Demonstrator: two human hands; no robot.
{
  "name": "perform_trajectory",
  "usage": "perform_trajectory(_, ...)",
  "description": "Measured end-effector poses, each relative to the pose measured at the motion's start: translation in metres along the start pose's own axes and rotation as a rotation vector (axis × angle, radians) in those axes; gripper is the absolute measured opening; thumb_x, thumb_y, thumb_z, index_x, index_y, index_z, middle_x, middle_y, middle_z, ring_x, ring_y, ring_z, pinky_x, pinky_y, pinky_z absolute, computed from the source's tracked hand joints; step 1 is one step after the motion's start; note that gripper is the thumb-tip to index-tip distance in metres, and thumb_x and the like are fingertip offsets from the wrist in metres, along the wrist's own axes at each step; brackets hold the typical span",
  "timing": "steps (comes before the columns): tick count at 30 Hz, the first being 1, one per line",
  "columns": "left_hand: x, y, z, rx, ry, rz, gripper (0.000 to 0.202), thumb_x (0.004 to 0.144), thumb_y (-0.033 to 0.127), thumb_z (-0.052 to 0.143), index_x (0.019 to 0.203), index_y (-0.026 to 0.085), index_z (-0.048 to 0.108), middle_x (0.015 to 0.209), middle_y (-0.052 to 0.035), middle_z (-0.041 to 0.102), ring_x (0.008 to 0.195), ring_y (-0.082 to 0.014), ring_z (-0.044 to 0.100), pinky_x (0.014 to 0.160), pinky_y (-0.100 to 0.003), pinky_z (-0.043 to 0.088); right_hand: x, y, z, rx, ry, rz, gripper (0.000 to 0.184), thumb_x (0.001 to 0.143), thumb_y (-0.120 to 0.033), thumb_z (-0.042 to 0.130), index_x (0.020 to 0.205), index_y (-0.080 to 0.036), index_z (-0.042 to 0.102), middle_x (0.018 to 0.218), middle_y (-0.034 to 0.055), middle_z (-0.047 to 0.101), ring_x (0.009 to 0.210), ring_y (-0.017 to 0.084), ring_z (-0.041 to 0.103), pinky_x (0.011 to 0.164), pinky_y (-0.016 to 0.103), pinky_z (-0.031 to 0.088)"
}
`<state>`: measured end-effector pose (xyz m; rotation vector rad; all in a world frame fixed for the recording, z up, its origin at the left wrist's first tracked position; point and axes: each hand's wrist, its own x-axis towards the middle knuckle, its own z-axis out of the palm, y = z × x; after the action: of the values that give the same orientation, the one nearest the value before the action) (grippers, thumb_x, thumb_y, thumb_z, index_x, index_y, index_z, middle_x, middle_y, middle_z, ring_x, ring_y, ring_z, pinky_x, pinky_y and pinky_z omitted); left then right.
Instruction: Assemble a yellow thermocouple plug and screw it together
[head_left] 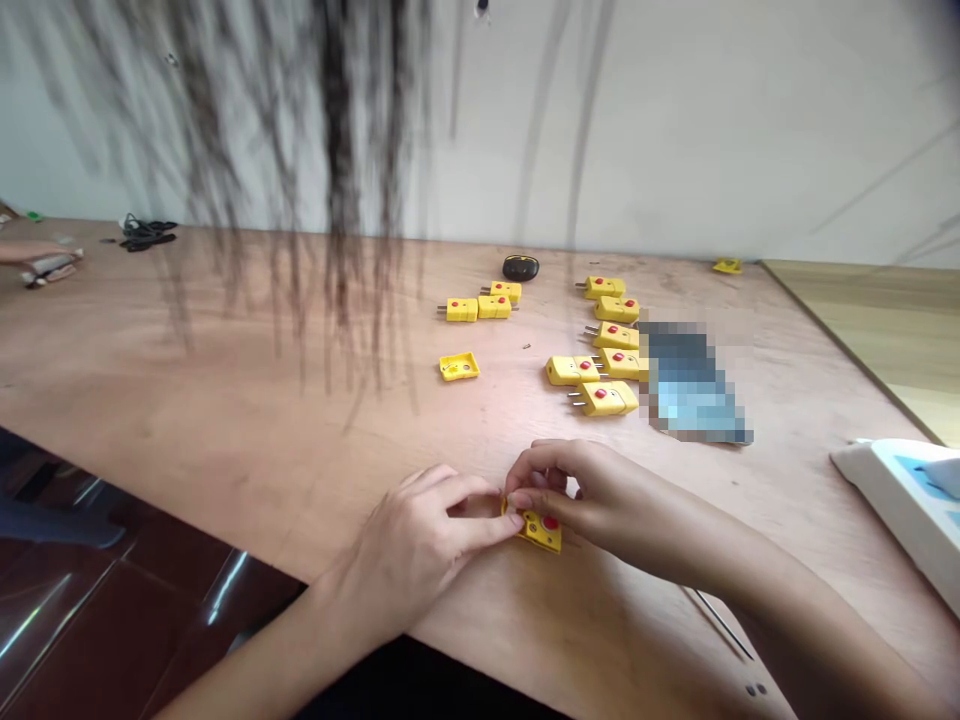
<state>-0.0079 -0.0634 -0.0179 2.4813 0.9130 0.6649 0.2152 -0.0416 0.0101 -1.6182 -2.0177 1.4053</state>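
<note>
Left hand point(409, 550) and right hand point(577, 495) both pinching yellow thermocouple plug point(541, 532) at its edge; loose yellow plug half point(459, 366) lies on plywood bench point(300, 470) beyond.

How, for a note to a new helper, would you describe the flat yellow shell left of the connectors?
On the wooden table, find the three yellow connectors left of the larger cluster. Just below them lies a flat yellow shell. Unlike its neighbours, it has no metal pins.
</note>
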Motion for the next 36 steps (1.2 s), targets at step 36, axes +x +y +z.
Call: perform_trajectory(36,0.003,-0.023,-0.011,0.106,-0.131,0.206,0.032,0.107,0.022,0.051,0.132,0.031,0.069,0.134,-0.0003,0.070,0.094,-0.0196,0.057,0.086,-0.033,0.054,-0.053,0.039,-0.012,-0.371,0.679,-0.201,0.040,0.092,-0.066,0.057,0.092,-0.032,0.078,0.089,0.0050,0.078,0.054,0.019,0.067,0.041,0.031,0.049)
